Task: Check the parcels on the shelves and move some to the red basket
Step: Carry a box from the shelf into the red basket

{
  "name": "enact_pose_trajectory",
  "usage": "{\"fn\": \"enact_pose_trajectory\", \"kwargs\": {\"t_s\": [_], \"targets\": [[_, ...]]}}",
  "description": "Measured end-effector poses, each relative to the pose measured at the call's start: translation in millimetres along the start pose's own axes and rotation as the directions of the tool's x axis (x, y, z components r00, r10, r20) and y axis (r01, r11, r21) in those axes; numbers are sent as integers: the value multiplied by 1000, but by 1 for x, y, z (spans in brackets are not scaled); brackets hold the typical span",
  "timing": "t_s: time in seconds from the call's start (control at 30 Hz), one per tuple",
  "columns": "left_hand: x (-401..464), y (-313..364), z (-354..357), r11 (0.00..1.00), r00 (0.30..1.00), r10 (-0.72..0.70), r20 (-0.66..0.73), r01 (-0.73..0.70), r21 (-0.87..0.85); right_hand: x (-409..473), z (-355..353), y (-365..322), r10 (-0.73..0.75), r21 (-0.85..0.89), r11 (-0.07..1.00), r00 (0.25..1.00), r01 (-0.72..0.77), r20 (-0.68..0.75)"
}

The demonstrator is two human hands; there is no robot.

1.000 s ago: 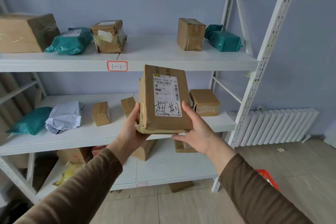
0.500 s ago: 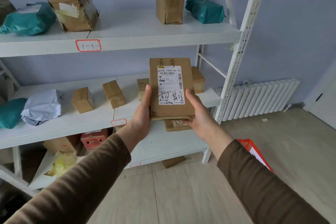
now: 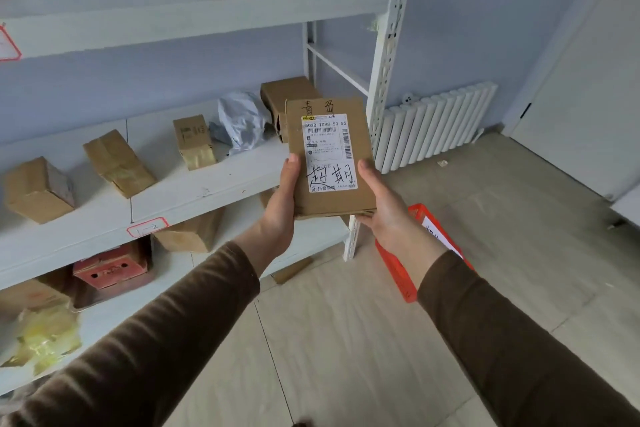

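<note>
I hold a flat brown cardboard parcel (image 3: 329, 156) upright in front of me, its white shipping label with handwritten black characters facing me. My left hand (image 3: 280, 208) grips its left lower edge and my right hand (image 3: 384, 208) grips its right lower edge. The red basket (image 3: 398, 267) sits on the floor just right of the shelf post, mostly hidden behind my right wrist and forearm; a white paper sign shows on it.
The white shelf unit (image 3: 194, 191) fills the left, its middle shelf carrying several small brown boxes and a grey plastic bag (image 3: 242, 121). A red box (image 3: 110, 269) and a yellow bag (image 3: 45, 340) lie on the bottom shelf. A white radiator (image 3: 436, 125) lines the wall; wooden floor lies ahead.
My view has swung right and down. The parcel, still in both hands, has moved from in front of the shelves toward the shelf's right post, and the red basket has come closer into view.
</note>
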State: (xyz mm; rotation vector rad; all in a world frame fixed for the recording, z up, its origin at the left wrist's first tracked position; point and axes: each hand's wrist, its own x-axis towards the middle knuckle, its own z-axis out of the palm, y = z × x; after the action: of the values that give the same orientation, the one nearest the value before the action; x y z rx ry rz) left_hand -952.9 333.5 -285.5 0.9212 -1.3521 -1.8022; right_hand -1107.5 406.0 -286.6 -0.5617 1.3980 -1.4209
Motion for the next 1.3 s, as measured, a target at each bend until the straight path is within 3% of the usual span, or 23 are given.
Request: {"fn": "enact_pose_trajectory", "kwargs": {"t_s": [0.4, 0.7, 0.83, 1.0, 1.3], "targets": [[65, -82, 97, 980, 974, -198, 111, 197, 22, 30, -132, 32, 51, -28, 998, 991, -55, -121], [118, -159, 238, 943, 941, -330, 76, 332, -17, 71, -294, 35, 171, 78, 984, 971, -160, -166], [143, -192, 282, 915, 917, -394, 63, 398, -62, 100, -354, 34, 192, -17, 980, 961, -199, -197], [177, -225, 305, 891, 890, -452, 56, 454, -27, 142, -398, 43, 221, -105, 965, 960, -241, -171], [264, -303, 325, 838, 838, -546, -5, 546, 4, 247, -454, 86, 346, 9, 933, 892, -359, -292]]}}
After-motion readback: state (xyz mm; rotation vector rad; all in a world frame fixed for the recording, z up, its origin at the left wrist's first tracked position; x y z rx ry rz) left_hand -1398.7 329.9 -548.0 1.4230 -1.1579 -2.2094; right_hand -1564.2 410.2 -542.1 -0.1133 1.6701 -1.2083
